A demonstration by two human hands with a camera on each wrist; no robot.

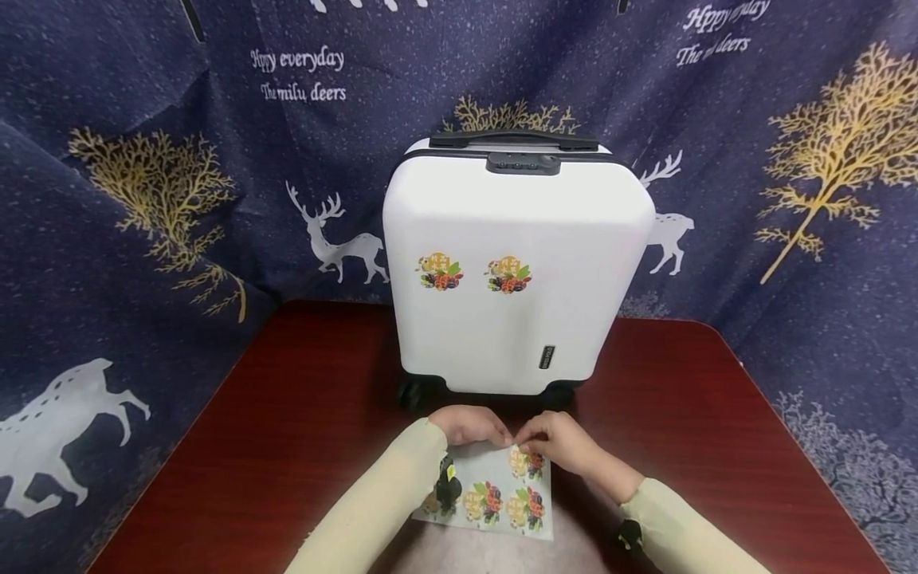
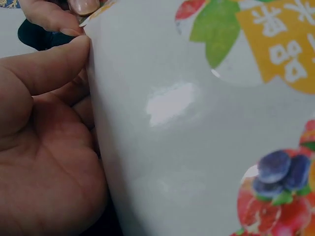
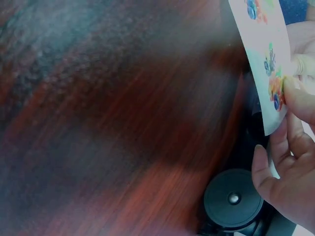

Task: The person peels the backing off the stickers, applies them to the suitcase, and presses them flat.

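- Quietly, at left, a left hand (image 1: pixel 469 425) grips the top edge of a sticker sheet (image 1: pixel 491 470), thumb and fingertips meeting at the rim.
- Above and to the left of centre, one fruit sticker (image 1: pixel 440 272) sits on the front of a white suitcase (image 1: pixel 476 335), which stands upright toward the far side of the bench (image 1: pixel 308 414); a second, matching sticker (image 1: pixel 509 275) sits to its right, level with it.
- At centre, the sheet is held just in front of the suitcase, fruit prints facing the wearer, its left part covered by the sleeve and a wrist camera (image 1: pixel 448 488).
- Just to the right, a right hand (image 1: pixel 562 442) pinches the sheet beside its upper-right sticker (image 1: pixel 527 462), fingertips close to the left hand's. The step in hand looks like working that sticker loose from its backing; whether its edge has lifted cannot be told.
- As judged here, the next move calls for the left hand to steady the backing while the right peels slowly and evenly, sparing the print from tears or folds.
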